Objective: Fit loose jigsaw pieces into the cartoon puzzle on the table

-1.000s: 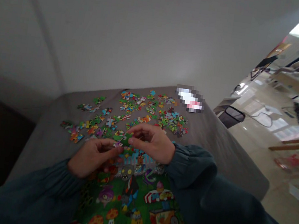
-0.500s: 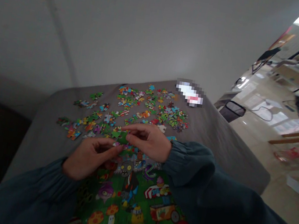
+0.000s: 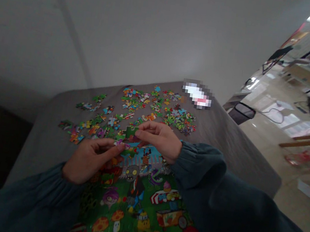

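Two bare hands met above the far edge of the assembled colourful cartoon jigsaw panel (image 3: 142, 206), which lay at the near edge of the grey cloth-covered tabletop (image 3: 226, 141). Right hand (image 3: 160, 141): grip clamped, thumb and forefinger, on a small green cardboard puzzle piece (image 3: 131, 132), lifted clear of the surface, probably so its face could be read against the printed picture. Left hand (image 3: 89, 158): fingertips pinched together on a second small, purplish piece (image 3: 120, 144) just below the green one; whether the two pieces touched could not be told.

Green piece sat roughly face-up toward the camera, tilted. Its long axis appeared to run left-right, free end toward the left edge; blur left this uncertain.

Scattered loose multicoloured puzzle pieces (image 3: 144, 110) lay spread singly toward the far edge, apparently for sorting by sight. A pixelated white and red object (image 3: 198, 96) sat at the far right corner.
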Action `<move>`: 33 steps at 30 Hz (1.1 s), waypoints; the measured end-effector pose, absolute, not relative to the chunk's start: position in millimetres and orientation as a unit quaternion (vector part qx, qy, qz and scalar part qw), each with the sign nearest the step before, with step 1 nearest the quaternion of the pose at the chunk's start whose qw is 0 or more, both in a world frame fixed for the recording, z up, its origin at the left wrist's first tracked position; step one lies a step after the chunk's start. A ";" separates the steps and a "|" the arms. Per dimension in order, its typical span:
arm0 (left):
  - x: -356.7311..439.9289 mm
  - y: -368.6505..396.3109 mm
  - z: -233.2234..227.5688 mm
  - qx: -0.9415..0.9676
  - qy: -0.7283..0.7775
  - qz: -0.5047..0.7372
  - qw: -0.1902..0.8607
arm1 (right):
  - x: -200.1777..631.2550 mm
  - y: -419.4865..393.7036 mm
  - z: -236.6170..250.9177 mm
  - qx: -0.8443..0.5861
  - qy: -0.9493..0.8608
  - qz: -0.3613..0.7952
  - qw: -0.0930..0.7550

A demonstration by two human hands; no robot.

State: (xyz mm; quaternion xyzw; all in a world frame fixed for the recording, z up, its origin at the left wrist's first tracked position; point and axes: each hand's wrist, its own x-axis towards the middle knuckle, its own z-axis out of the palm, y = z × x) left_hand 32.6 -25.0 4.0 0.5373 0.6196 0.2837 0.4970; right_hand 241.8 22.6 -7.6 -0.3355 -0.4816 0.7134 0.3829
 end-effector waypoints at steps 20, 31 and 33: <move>44.0 -30.9 10.1 0.591 0.630 0.299 0.406 | 226.0 6.5 -10.9 -0.384 -0.518 0.644 0.412; 43.2 -31.2 11.6 0.589 0.637 0.293 0.402 | 225.8 6.4 -12.7 -0.366 -0.530 0.637 0.424; 41.8 -31.0 9.9 0.588 0.638 0.289 0.404 | 226.3 7.3 -12.5 -0.348 -0.517 0.652 0.432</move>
